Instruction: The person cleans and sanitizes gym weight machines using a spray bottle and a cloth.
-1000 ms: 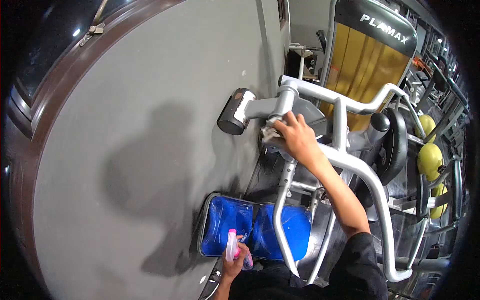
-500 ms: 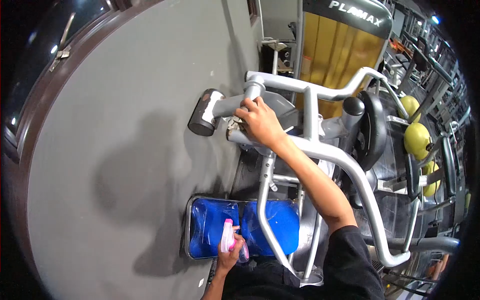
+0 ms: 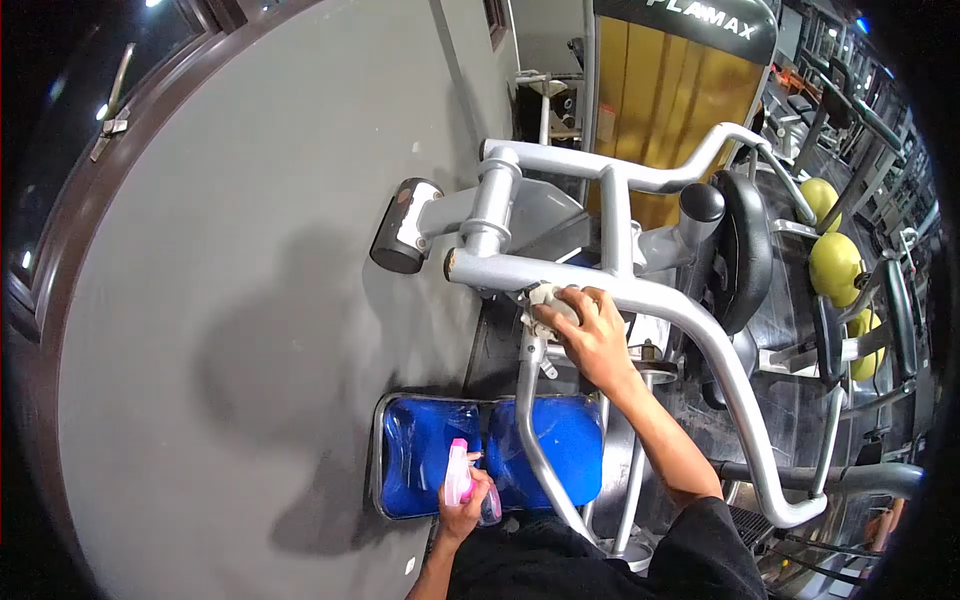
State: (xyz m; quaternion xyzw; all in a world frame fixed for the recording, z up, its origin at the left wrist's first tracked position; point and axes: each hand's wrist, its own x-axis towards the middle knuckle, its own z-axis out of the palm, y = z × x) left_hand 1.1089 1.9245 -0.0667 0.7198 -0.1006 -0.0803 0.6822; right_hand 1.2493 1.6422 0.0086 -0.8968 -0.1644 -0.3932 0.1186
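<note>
A pink and white spray bottle [image 3: 459,478] is gripped in my left hand [image 3: 463,515], low in the head view, in front of the blue bottles or containers. My right hand [image 3: 598,343] presses a crumpled pale cloth [image 3: 545,301] against the gym machine's silver frame [image 3: 655,292], just under the upper tube near the joint with a lower bent tube [image 3: 530,410]. Parts of the cloth are hidden behind my fingers. Left of the hand, the tube's end [image 3: 452,266] shows worn, brownish paint.
Blue padded-looking pieces [image 3: 545,450] lie below by the grey wall [image 3: 230,250]. A black-capped roller [image 3: 402,228] sticks out near the wall. A black pad [image 3: 740,250], yellow balls [image 3: 834,262] and other gym equipment stand to the right.
My right hand has moved down and right with the cloth, from the cross tube to beneath the lower tube. My left hand keeps the spray bottle in nearly the same place.
</note>
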